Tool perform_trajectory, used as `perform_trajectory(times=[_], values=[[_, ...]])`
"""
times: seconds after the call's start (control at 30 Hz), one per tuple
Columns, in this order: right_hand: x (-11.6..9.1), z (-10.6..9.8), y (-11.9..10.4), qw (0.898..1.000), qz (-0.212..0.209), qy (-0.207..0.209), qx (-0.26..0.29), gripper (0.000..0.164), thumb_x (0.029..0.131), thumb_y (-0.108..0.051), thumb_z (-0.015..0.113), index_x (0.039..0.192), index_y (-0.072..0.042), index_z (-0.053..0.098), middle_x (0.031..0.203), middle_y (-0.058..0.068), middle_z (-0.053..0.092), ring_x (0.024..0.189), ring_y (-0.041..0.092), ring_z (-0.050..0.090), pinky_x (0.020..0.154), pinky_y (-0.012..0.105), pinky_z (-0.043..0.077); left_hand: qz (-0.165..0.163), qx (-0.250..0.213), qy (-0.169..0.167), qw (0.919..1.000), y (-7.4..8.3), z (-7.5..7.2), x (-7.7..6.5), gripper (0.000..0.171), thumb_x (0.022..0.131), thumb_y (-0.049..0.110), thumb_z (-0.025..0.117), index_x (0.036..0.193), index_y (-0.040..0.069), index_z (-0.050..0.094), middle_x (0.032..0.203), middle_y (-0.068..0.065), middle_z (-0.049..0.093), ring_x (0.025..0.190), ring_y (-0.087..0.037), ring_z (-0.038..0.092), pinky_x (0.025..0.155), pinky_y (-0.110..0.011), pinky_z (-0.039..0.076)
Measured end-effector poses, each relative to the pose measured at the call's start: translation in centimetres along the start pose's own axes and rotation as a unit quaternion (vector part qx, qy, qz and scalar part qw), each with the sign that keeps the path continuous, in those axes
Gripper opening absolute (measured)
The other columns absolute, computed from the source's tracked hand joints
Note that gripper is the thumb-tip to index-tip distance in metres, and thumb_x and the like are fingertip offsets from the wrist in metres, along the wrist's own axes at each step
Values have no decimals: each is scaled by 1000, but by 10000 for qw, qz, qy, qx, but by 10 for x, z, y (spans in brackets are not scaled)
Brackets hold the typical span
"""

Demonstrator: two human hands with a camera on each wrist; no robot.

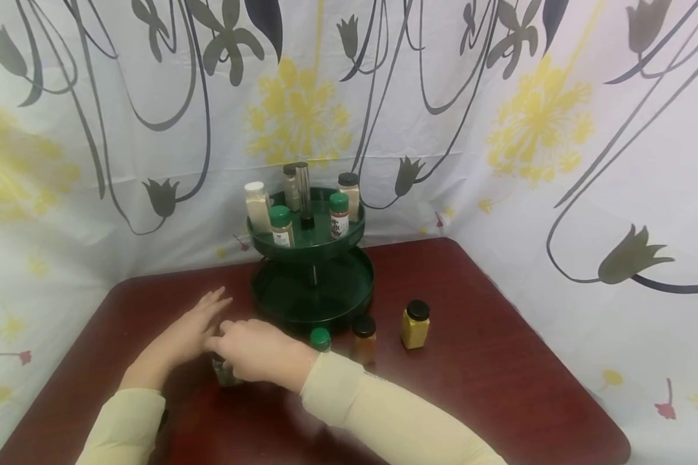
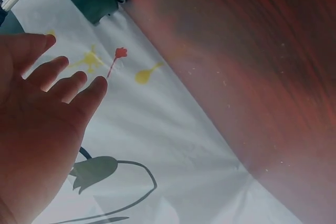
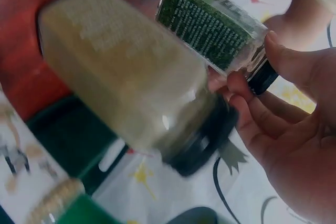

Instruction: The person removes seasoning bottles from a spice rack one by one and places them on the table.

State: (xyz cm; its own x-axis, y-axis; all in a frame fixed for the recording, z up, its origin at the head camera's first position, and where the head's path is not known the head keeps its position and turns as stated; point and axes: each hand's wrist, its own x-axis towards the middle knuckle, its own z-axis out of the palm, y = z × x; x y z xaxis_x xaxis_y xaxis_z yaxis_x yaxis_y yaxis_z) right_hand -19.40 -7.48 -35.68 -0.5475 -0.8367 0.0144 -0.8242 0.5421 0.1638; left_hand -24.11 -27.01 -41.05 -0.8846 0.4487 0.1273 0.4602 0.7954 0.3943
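Note:
My right hand [image 1: 258,349] grips a clear jar of green dried herbs [image 3: 205,30] near its black cap, thumb on one side and fingertips on the other. In the head view the same jar shows under the hand at the table's left. My left hand [image 1: 183,332] is beside it, fingers extended and partly overlapped by the right hand. The left wrist view shows that left hand's fingers relaxed, with nothing in them. A jar of tan powder with a black lid [image 3: 126,72] looms close before the right wrist camera.
Behind the hands rises a two-tier green turntable [image 1: 314,316], several spice jars on its upper tier. By the right forearm stand a green-capped jar [image 1: 320,340], a brown jar with a black lid [image 1: 364,345] and a yellow jar [image 1: 415,330]. A patterned cloth [image 1: 558,194] surrounds the red-brown table [image 1: 471,387].

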Motion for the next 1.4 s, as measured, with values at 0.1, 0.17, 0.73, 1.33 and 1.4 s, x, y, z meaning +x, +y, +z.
perform_trajectory(times=[0.1,0.17,0.73,1.33,1.4], values=[[2,7,-4,9999,-12,53,-138,39,87,-35,71,123,-35,59,99,-11,57,87,3,55,77,18,51,3,17,-3,10000,0,1,0,57,90,-6,49,145,-2,39,156,-23,17,141,-43,8,107,-67,17],[3,10,-5,9998,10,95,-190,37,86,-34,71,122,-35,60,99,-11,58,87,4,55,76,18,51,-27,7,6,10000,-1,2,-1,59,86,-11,47,144,-3,39,156,-23,17,141,-43,7,107,-67,17],[-5,4,-6,9989,405,241,32,49,88,-42,67,133,-28,54,120,-5,52,104,9,51,89,21,48,-89,103,105,9999,6,-1,-1,53,97,16,55,145,-1,40,155,-23,21,142,-41,7,106,-68,18],[-103,-41,62,9457,1678,2069,1864,37,92,-35,64,124,-16,62,130,1,52,119,15,45,101,33,43,174,941,802,9922,61,-28,9,44,100,22,50,139,1,50,151,-22,33,140,-40,18,109,-62,22],[-116,-37,73,9340,1954,2195,2030,36,91,-34,65,123,-16,63,129,0,52,118,14,44,100,33,44,204,976,831,9915,71,-28,10,42,100,20,50,137,1,52,149,-23,35,140,-40,20,109,-61,22]])
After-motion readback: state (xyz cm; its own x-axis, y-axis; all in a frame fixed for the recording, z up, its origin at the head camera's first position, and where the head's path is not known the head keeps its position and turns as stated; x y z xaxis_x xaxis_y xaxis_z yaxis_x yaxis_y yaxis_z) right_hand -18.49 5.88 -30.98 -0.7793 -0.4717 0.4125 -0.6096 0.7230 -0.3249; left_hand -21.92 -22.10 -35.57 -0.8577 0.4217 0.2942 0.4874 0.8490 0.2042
